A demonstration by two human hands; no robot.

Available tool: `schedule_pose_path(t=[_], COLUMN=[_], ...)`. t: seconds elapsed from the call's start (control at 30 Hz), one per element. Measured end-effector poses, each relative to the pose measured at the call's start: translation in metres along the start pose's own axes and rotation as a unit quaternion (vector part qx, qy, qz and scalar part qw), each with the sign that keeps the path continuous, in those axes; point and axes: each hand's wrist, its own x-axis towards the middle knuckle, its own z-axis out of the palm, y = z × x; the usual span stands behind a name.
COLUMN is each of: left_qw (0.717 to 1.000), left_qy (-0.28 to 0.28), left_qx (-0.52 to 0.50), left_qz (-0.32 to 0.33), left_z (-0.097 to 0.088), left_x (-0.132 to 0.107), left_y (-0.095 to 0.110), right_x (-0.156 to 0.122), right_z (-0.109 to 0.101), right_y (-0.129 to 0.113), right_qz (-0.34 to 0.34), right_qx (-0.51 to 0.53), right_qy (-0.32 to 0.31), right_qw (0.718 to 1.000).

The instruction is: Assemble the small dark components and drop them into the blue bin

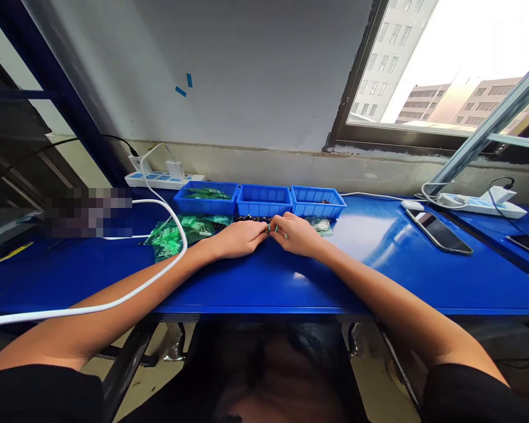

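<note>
At the middle of the blue table (273, 288), my left hand (242, 238) and my right hand (300, 235) meet fingertip to fingertip. Both are closed in a pinch on a small green part (268, 227), mostly hidden by the fingers; its exact kind cannot be made out. Just behind the hands lies a row of small black pieces (243, 218), partly covered by them. Left of my left hand is a plastic bag of green parts (171, 235). A clear bag (321, 225) with small pieces lies beyond my right hand.
Behind the hands stand three blue bins: the left bin (206, 205) holds green pieces, then the middle bin (264, 207) and right bin (320, 209). A white cable (176, 252) crosses above my left forearm. Power strips (158, 179) and a phone (441, 230) rest farther off.
</note>
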Motion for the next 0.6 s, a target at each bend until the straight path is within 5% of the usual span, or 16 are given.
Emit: schedule_pose_path(t=[0.6], left_qw=[1.0], left_qy=[-0.004], left_qx=[0.007], left_qz=[-0.006], left_z=[-0.0009], left_x=[0.0002], left_y=[0.0015], right_x=[0.0001], right_z=[-0.0004], right_y=[0.0007], right_qz=[-0.006], right_qx=[-0.004], right_qy=[-0.006], right_qw=[1.0])
